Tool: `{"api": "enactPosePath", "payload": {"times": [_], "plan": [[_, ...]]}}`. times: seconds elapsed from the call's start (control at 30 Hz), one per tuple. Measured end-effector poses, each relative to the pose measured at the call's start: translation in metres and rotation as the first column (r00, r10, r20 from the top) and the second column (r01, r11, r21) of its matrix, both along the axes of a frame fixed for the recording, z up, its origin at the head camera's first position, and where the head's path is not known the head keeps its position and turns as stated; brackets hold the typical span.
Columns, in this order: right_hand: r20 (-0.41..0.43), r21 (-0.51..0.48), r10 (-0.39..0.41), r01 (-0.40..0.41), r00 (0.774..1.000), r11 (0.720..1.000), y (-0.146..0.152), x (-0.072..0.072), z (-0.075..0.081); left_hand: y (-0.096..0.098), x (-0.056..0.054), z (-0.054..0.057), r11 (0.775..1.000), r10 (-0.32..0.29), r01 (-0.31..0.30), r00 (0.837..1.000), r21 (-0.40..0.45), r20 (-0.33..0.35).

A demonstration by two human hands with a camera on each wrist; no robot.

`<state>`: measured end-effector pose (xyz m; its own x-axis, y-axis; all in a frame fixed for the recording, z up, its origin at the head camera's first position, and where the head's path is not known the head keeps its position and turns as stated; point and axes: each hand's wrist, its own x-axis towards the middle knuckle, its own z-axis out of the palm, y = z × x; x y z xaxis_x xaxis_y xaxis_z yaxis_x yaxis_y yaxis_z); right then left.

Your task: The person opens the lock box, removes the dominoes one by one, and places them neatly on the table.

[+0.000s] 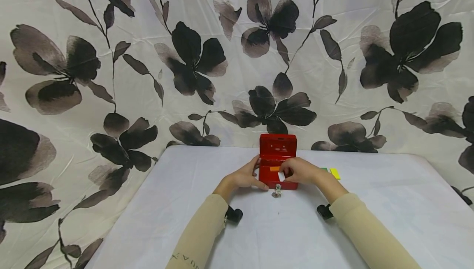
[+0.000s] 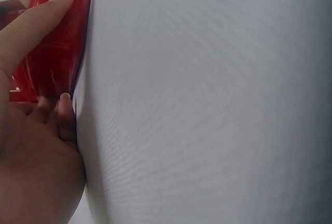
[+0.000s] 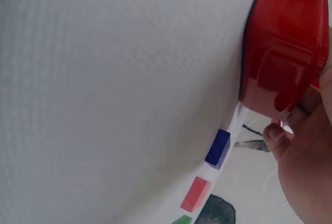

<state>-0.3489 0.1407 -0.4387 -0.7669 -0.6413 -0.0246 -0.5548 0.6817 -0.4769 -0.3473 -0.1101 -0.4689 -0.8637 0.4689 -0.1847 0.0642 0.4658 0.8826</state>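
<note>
A red metal cash box [image 1: 264, 174] stands on the white table with its lid [image 1: 277, 143] raised. My left hand [image 1: 242, 177] holds the box at its left end; in the left wrist view the thumb lies along the front wall and the other fingers are at the side wall. Over the box's right half, my right hand [image 1: 300, 171] reaches in with curled fingers and pinches a small white piece [image 1: 281, 176]. Farther back inside the box is an orange piece [image 1: 275, 169]. A metal latch with keys [image 1: 277, 191] hangs at the front.
Right of the box lie a yellow block [image 1: 335, 173] and a green block [image 1: 324, 169], partly behind the right forearm. The right wrist view shows a blue block [image 3: 218, 149] and a pinkish-red block [image 3: 196, 194]. A flowered cloth [image 1: 229, 75] hangs behind the table.
</note>
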Motion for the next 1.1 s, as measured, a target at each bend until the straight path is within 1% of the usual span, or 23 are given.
{"api": "enactPosePath", "payload": {"times": [0.27,0.57,0.8,0.93,1.1], "plan": [[-0.024,0.005,0.013,-0.013,1.000,1.000,0.0018,-0.0009,-0.0038,0.0002,0.0023,-0.0004,1.000,0.001,-0.001,1.000,0.008,-0.003],[-0.044,0.017,0.025,-0.024,0.999,1.000,0.0016,0.0012,-0.0022,0.0013,0.0070,0.0002,1.000,0.010,-0.010,1.000,0.003,-0.008],[-0.068,0.032,0.045,-0.043,0.997,0.999,0.0013,0.0020,-0.0006,0.0015,0.0053,-0.0012,1.000,0.012,-0.012,1.000,0.005,-0.008],[-0.064,0.030,0.046,-0.044,0.997,0.999,0.0015,0.0014,-0.0023,0.0019,0.0060,-0.0007,1.000,0.012,-0.012,1.000,0.004,-0.013],[-0.034,0.000,0.051,-0.052,0.998,0.999,0.0027,-0.0008,-0.0050,0.0010,0.0051,-0.0014,1.000,0.009,-0.009,1.000,0.007,-0.014]]}}
